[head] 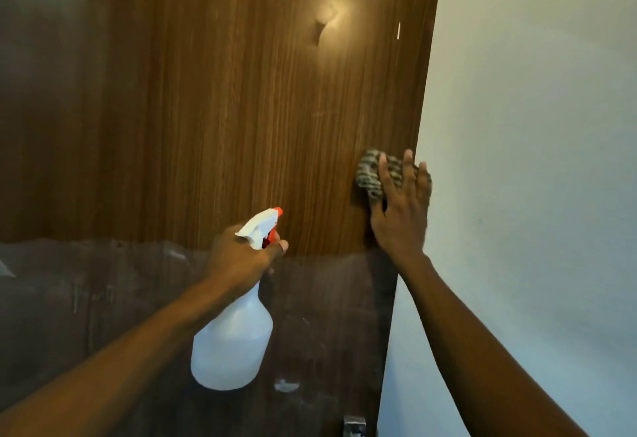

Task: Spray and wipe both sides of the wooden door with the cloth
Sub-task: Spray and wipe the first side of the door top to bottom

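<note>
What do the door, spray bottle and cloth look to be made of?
Door: wood or wood-grain laminate, semi-gloss; straight grain streaks and a lamp reflection show.
Spray bottle: translucent white plastic, matte, with orange nozzle.
Cloth: probably woven fabric, striped; too blurred for more.

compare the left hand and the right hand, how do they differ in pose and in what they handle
The left hand curls around the neck of the spray bottle, one finger by its orange trigger. The right hand lies flat with straight fingers, pressing the cloth against the door. The right hand is higher, near the door's right edge, while the left hand is lower, nearer the middle. Both are raised in front of the door.
</note>
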The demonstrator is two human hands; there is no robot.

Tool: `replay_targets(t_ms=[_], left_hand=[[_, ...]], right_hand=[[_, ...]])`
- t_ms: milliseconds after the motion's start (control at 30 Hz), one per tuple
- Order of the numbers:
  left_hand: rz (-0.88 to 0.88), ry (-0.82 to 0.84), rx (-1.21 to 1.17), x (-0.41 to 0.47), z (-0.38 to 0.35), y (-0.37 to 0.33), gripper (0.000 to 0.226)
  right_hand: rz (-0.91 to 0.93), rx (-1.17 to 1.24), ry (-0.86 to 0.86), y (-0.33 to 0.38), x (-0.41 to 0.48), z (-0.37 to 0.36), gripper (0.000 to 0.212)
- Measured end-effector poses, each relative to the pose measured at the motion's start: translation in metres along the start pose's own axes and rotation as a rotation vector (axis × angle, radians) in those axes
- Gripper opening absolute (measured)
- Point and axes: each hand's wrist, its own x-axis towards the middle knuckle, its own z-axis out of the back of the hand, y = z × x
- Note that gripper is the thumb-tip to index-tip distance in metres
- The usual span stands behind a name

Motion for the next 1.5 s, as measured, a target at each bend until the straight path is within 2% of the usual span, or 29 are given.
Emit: replay_targets(t_ms=[100,233,300,400,500,567,633,733,800,900,1033,1133,1200,1267,1333,1400,1500], left_hand=[[-0.003,0.029,0.02,-0.007,-0.014,-0.001,0.062],[-0.016,0.068,-0.016,-0.017,-0.035,0.004,0.064],[-0.001,0.069,-0.084,-0.026,-0.047,0.006,0.05],[0.024,0.037,-0.123,-0.036,-0.061,0.019,0.045],[0.013,0.054,-0.088,-0.049,-0.066,0.034,0.041],[0.135,0.041,-0.106,-0.056,-0.068,0.046,0.036],[0.218,0.048,-0.097,-0.065,-0.071,0.059,0.038],[0.222,0.047,-0.065,-0.076,-0.075,0.075,0.034],[0.222,0.037,-0.026,-0.084,-0.079,0.086,0.033],[0.23,0.011,-0.006,-0.097,-0.082,0.099,0.034],[0.229,-0.027,0.05,-0.102,-0.086,0.107,0.03],[0.172,-0.012,0.152,-0.101,-0.085,0.106,0.038],[0.146,-0.019,0.167,-0.101,-0.082,0.107,0.047],[0.149,-0.062,0.142,-0.1,-0.077,0.108,0.046],[0.165,-0.076,0.099,-0.1,-0.068,0.11,0.042],[0.176,-0.097,0.07,-0.101,-0.055,0.113,0.025],[0.193,-0.155,0.079,-0.1,-0.035,0.115,0.027]], right_hand=[[0.067,-0.022,-0.017,0.01,0.012,-0.005,0.062],[0.442,-0.045,0.084,-0.008,-0.046,-0.012,0.063],[0.524,-0.026,0.127,-0.025,-0.097,-0.017,0.058],[0.464,-0.026,0.108,-0.055,-0.141,-0.014,0.054],[0.167,0.085,0.068,-0.053,-0.138,-0.015,0.056],[0.006,0.121,0.04,-0.031,-0.133,-0.023,0.06],[0.067,0.08,0.044,-0.017,-0.145,-0.033,0.06],[0.382,-0.012,0.112,-0.039,-0.184,-0.039,0.058],[0.495,-0.041,0.183,-0.063,-0.212,-0.034,0.054],[0.395,-0.011,0.212,-0.076,-0.225,-0.025,0.056],[0.125,0.039,0.119,-0.027,-0.195,-0.031,0.059],[0.074,0.048,0.079,0.004,-0.179,-0.042,0.061],[0.236,0.034,0.082,0.006,-0.193,-0.051,0.056],[0.497,0.014,0.148,-0.005,-0.219,-0.056,0.055],[0.628,0.003,0.211,-0.023,-0.241,-0.055,0.061],[0.57,-0.007,0.192,-0.031,-0.242,-0.05,0.064],[0.173,0.029,0.074,0.009,-0.206,-0.049,0.061]])
